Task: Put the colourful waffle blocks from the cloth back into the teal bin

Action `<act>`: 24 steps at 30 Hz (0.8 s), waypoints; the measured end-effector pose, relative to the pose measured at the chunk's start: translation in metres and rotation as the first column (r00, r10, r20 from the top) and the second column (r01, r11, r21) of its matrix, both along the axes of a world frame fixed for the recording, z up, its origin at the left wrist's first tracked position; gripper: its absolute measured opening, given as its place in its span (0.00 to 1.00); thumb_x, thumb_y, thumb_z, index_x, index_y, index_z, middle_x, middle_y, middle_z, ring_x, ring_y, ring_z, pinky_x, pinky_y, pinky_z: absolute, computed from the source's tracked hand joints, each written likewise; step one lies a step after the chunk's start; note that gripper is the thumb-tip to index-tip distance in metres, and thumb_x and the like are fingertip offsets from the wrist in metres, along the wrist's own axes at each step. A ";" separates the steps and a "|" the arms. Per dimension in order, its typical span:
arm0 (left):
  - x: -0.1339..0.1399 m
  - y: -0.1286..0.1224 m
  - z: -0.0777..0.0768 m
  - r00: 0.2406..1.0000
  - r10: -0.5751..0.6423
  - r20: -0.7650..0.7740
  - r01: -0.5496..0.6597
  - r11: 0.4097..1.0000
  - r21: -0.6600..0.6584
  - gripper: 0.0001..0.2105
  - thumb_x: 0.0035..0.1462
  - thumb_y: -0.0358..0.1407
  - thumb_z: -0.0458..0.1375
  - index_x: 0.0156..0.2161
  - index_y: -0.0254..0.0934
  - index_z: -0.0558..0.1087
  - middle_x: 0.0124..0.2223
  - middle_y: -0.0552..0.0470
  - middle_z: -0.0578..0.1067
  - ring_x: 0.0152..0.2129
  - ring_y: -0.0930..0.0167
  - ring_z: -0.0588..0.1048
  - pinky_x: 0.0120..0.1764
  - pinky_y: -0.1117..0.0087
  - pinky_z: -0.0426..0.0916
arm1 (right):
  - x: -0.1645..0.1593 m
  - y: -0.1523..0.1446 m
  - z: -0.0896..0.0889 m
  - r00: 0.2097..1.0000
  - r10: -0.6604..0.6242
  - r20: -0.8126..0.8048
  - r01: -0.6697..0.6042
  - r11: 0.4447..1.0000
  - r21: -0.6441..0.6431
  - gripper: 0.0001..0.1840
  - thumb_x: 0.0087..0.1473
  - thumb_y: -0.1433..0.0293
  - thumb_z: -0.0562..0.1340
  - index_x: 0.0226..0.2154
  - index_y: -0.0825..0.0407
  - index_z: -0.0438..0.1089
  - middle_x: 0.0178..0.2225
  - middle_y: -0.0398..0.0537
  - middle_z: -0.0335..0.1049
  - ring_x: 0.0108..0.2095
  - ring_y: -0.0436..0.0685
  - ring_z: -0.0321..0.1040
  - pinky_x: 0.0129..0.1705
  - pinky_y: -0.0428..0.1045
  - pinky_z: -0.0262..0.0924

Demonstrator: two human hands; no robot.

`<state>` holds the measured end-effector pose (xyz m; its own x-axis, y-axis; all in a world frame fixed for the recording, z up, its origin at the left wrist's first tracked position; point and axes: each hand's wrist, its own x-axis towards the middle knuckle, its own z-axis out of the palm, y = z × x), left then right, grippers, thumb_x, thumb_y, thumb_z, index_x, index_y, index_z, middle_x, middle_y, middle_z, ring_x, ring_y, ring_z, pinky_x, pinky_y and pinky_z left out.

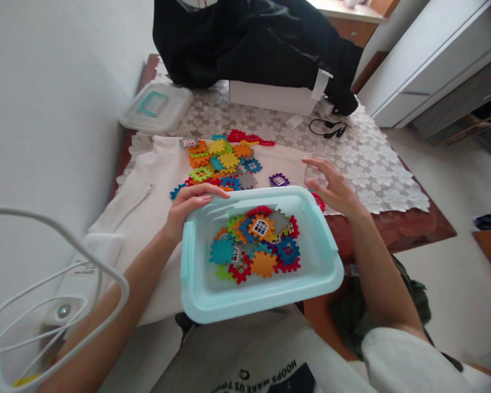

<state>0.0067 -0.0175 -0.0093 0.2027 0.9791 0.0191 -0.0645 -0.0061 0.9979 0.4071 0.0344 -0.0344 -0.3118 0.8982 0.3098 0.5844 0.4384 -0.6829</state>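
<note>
A pale turquoise plastic tub (311, 284) is in front of my body at the table's near edge. Inside it lies a heap of colourful toothed building tiles (264, 263), some with white window inserts. My left hand (192, 207) holds the tub by its far left corner, fingers along the rim. Beyond the tub's far right corner, my right hand (331, 185) is open with fingers stretched out and nothing in it. Close below that hand, a red tile (319, 202) shows in part. Behind the tub, more tiles (229, 161) are piled on a white cloth (167, 158).
A clear lid (157, 106) with a turquoise handle lies at the far left. A black cloth (253, 43) drapes over a white box (270, 97) at the back. Black headphones (328, 128) rest on the lace tablecloth (364, 169). A white cable (65, 229) loops at the left.
</note>
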 end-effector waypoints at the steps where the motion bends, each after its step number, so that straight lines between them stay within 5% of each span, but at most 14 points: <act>1: 0.000 0.000 0.000 1.000 -0.009 0.005 0.009 1.000 0.002 0.11 0.54 0.43 0.66 0.35 0.44 0.91 0.38 0.49 0.88 0.35 0.62 0.83 0.38 0.67 0.77 | 0.008 -0.012 -0.008 0.994 0.011 0.106 -0.009 1.000 -0.021 0.38 0.69 0.47 0.67 0.75 0.39 0.69 0.77 0.57 0.66 0.78 0.74 0.62 0.79 0.74 0.58; 4: 0.000 0.000 0.000 0.999 -0.027 0.020 0.027 1.000 0.005 0.11 0.54 0.43 0.66 0.36 0.44 0.91 0.39 0.50 0.88 0.33 0.64 0.82 0.37 0.67 0.76 | 0.021 -0.048 -0.032 0.933 0.050 0.356 -0.018 0.995 -0.093 0.46 0.68 0.53 0.67 0.82 0.35 0.55 0.86 0.52 0.44 0.85 0.77 0.41 0.82 0.79 0.48; 8: 0.000 0.000 -0.001 1.000 -0.023 0.016 0.023 1.000 0.016 0.11 0.56 0.42 0.66 0.36 0.43 0.90 0.38 0.49 0.88 0.32 0.64 0.81 0.35 0.67 0.75 | 0.018 -0.065 -0.056 0.869 0.069 0.490 -0.016 0.994 -0.112 0.44 0.69 0.62 0.61 0.83 0.35 0.53 0.85 0.51 0.50 0.85 0.79 0.43 0.83 0.83 0.43; 13: 0.000 0.001 -0.003 1.000 -0.028 0.009 0.027 0.999 0.038 0.11 0.55 0.43 0.66 0.37 0.43 0.90 0.40 0.48 0.89 0.33 0.64 0.81 0.35 0.67 0.76 | 0.007 -0.040 -0.057 0.910 0.068 0.408 -0.042 0.996 -0.072 0.37 0.72 0.63 0.55 0.80 0.40 0.61 0.81 0.50 0.60 0.83 0.73 0.51 0.84 0.76 0.47; 21: 0.002 -0.001 0.001 0.999 -0.004 0.042 0.004 1.000 -0.003 0.10 0.53 0.41 0.68 0.36 0.41 0.91 0.40 0.48 0.89 0.34 0.65 0.82 0.36 0.70 0.74 | -0.035 0.018 -0.065 0.906 0.125 0.405 -0.116 0.992 -0.048 0.36 0.74 0.62 0.57 0.81 0.41 0.59 0.81 0.51 0.60 0.83 0.68 0.52 0.85 0.74 0.40; 24: 0.002 -0.001 0.001 0.998 -0.007 0.055 0.008 1.000 -0.010 0.10 0.52 0.41 0.68 0.35 0.42 0.91 0.38 0.48 0.89 0.33 0.65 0.81 0.34 0.70 0.73 | -0.055 0.037 -0.071 0.908 0.134 0.398 -0.138 0.990 -0.020 0.36 0.75 0.60 0.59 0.80 0.43 0.60 0.81 0.54 0.60 0.81 0.69 0.55 0.84 0.72 0.47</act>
